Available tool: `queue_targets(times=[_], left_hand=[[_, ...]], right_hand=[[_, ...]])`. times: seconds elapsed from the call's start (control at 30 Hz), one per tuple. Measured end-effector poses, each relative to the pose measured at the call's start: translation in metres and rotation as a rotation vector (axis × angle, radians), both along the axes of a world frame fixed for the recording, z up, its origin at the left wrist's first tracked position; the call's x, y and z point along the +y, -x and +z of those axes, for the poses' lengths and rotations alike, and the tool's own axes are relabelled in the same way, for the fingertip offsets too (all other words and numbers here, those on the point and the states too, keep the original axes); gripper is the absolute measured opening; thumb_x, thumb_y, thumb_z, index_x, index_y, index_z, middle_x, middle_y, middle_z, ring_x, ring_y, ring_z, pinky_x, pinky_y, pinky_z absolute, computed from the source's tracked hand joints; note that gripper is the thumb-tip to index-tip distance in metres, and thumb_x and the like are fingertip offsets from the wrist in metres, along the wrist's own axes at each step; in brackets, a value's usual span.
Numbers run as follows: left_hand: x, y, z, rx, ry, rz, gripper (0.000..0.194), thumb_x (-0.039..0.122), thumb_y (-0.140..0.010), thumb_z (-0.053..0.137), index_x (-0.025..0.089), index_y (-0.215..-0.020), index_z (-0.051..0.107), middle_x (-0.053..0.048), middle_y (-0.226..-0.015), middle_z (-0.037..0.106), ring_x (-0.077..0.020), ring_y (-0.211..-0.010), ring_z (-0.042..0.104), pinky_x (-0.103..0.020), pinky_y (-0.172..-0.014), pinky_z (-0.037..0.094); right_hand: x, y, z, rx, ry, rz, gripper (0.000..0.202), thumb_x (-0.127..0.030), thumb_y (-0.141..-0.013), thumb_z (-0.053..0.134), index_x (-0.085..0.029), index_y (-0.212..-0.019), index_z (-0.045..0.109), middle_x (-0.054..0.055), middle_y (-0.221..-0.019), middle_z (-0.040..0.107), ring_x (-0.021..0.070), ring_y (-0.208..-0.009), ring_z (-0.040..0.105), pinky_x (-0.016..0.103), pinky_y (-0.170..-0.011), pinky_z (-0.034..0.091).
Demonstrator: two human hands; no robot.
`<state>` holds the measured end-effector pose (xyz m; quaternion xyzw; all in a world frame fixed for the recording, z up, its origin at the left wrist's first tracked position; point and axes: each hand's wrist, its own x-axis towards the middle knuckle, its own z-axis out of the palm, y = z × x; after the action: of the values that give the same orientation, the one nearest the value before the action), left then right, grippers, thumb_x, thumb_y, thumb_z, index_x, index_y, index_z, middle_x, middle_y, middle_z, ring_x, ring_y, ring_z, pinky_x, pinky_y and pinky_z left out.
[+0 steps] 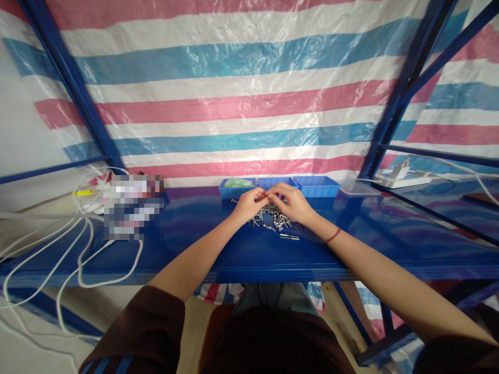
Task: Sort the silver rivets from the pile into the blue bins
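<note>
My left hand (248, 204) and my right hand (291, 202) meet over a heap of small silver pop rivets (276, 217) on the blue table. The fingertips of both hands are pinched together and touch or nearly touch. Whatever lies between them is too small and too covered to make out. A pair of rivets (289, 237) lies side by side, apart from the heap and nearer the table's front edge. Behind the hands stands a row of blue bins; the left bin (226, 192) contains a green, plastic-looking bundle (238, 183).
The right blue bin (317, 188) stands beside a clear plastic lid or tray (358, 188). A white power strip (405, 179) lies at the right. White cables (88, 249) loop over the table's left end. Blue metal posts (74, 93) frame a striped sheet (241, 93).
</note>
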<state>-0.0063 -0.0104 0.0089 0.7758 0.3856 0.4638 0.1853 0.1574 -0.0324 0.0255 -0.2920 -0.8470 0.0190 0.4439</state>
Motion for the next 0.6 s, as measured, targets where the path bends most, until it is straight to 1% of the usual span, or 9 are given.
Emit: queue_targets(times=[0.1, 0.17, 0.27, 0.33, 0.4, 0.47, 0.53, 0.6], left_hand=[[0.002, 0.001, -0.001, -0.022, -0.024, 0.026, 0.014, 0.030, -0.078, 0.059, 0.016, -0.079, 0.059, -0.001, -0.077, 0.066, -0.0128, -0.072, 0.061, -0.026, -0.072, 0.048], [0.004, 0.002, -0.002, -0.021, -0.031, 0.069, 0.016, 0.030, -0.077, 0.060, 0.016, -0.086, 0.059, -0.002, -0.078, 0.066, -0.0130, -0.073, 0.061, -0.026, -0.074, 0.048], [0.007, 0.004, -0.003, 0.019, -0.026, 0.143, 0.031, 0.031, -0.078, 0.059, 0.015, -0.105, 0.056, -0.003, -0.081, 0.066, -0.0142, -0.074, 0.062, -0.028, -0.076, 0.048], [0.007, 0.006, -0.003, 0.099, -0.050, 0.152, 0.033, 0.030, -0.080, 0.057, 0.015, -0.110, 0.056, -0.004, -0.083, 0.066, -0.0152, -0.076, 0.061, -0.030, -0.078, 0.048], [0.006, 0.007, -0.003, 0.216, -0.098, 0.118, 0.025, 0.027, -0.081, 0.054, 0.015, -0.102, 0.061, -0.005, -0.084, 0.065, -0.0161, -0.078, 0.061, -0.030, -0.079, 0.047], [0.004, 0.007, -0.003, 0.327, -0.136, 0.056, 0.019, 0.023, -0.081, 0.052, 0.016, -0.093, 0.065, -0.005, -0.084, 0.065, -0.0162, -0.080, 0.061, -0.030, -0.080, 0.047], [0.002, 0.007, -0.002, 0.401, -0.151, 0.007, 0.017, 0.020, -0.080, 0.052, 0.016, -0.090, 0.066, -0.005, -0.084, 0.064, -0.0158, -0.079, 0.060, -0.029, -0.079, 0.046], [0.000, 0.007, -0.002, 0.458, -0.172, -0.019, 0.017, 0.018, -0.078, 0.053, 0.017, -0.090, 0.065, -0.004, -0.082, 0.065, -0.0160, -0.079, 0.059, -0.030, -0.080, 0.046]], right_hand=[[0.006, -0.003, -0.001, -0.020, -0.030, -0.110, 0.022, -0.025, -0.088, 0.044, -0.016, -0.090, 0.064, 0.009, -0.087, 0.063, 0.0190, -0.082, 0.057, 0.032, -0.073, 0.044], [0.018, -0.006, 0.001, -0.068, -0.039, -0.171, 0.022, -0.025, -0.087, 0.044, -0.015, -0.088, 0.064, 0.009, -0.085, 0.063, 0.0187, -0.079, 0.057, 0.031, -0.072, 0.043], [0.046, -0.013, 0.010, -0.091, -0.024, -0.291, 0.021, -0.024, -0.086, 0.046, -0.014, -0.085, 0.064, 0.009, -0.081, 0.064, 0.0183, -0.073, 0.056, 0.030, -0.070, 0.042], [0.068, -0.016, 0.017, -0.068, -0.013, -0.379, 0.021, -0.023, -0.085, 0.046, -0.013, -0.083, 0.065, 0.010, -0.080, 0.065, 0.0189, -0.071, 0.057, 0.030, -0.068, 0.042], [0.086, -0.018, 0.020, -0.074, 0.016, -0.466, 0.022, -0.023, -0.085, 0.045, -0.013, -0.082, 0.065, 0.011, -0.081, 0.066, 0.0199, -0.073, 0.057, 0.031, -0.070, 0.042], [0.096, -0.017, 0.020, -0.134, 0.046, -0.519, 0.020, -0.024, -0.083, 0.050, -0.012, -0.086, 0.066, 0.013, -0.084, 0.065, 0.0219, -0.078, 0.058, 0.033, -0.074, 0.043], [0.096, -0.015, 0.016, -0.182, 0.041, -0.531, 0.023, -0.026, -0.082, 0.053, -0.011, -0.095, 0.065, 0.015, -0.088, 0.064, 0.0235, -0.083, 0.058, 0.035, -0.078, 0.042], [0.086, -0.014, 0.011, -0.203, 0.000, -0.501, 0.027, -0.028, -0.082, 0.053, -0.012, -0.101, 0.063, 0.014, -0.090, 0.064, 0.0240, -0.085, 0.057, 0.036, -0.081, 0.041]])
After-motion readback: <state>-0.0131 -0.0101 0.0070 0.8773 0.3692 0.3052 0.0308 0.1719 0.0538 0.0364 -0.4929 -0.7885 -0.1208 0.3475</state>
